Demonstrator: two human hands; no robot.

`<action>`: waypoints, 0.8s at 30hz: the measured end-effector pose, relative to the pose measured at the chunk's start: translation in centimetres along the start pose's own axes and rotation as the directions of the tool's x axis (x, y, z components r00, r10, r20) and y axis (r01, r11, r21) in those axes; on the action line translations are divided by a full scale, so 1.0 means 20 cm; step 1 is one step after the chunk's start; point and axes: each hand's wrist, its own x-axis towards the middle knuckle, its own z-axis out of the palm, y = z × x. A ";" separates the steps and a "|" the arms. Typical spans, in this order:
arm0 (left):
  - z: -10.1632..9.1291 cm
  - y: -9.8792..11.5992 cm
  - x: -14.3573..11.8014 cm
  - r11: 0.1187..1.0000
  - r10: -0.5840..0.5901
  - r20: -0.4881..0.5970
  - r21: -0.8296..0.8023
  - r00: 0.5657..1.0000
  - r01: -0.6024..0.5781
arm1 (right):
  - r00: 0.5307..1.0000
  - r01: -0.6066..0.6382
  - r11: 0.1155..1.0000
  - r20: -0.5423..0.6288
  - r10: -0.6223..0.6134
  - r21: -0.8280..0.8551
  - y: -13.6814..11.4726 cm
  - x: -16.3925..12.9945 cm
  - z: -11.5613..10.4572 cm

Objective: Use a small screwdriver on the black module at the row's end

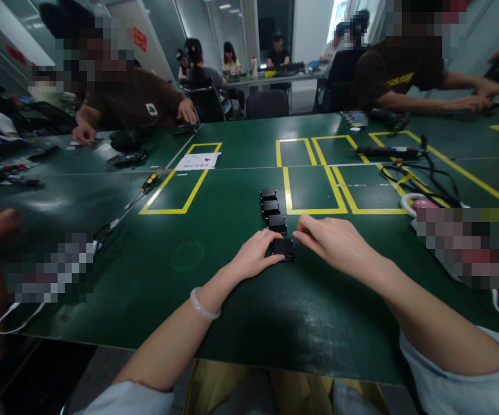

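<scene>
1. Here, at the frame's centre, your left hand (255,253) curled its fingers against the nearest black block (282,248) on the green table (232,300).
2. Your right hand (336,242) pinched that block's right edge.
3. Three more black blocks (270,207) lined up just above it, toward the yellow-taped boxes (314,178).

Tabletop (232,300) dark green, yellow tape rectangles (180,190). Small boxes (270,207) black, in row. Bracelet (203,305) pale white. Screwdriver (147,184) handle yellow and black. Paper (197,161) white, red mark. Sleeves (469,374) light grey-blue.
</scene>
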 end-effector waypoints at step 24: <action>0.00 0.00 0.00 1.000 -0.002 0.009 0.024 1.000 0.002 | 1.000 0.018 1.000 -0.014 -0.018 0.023 -0.01 0.00 0.00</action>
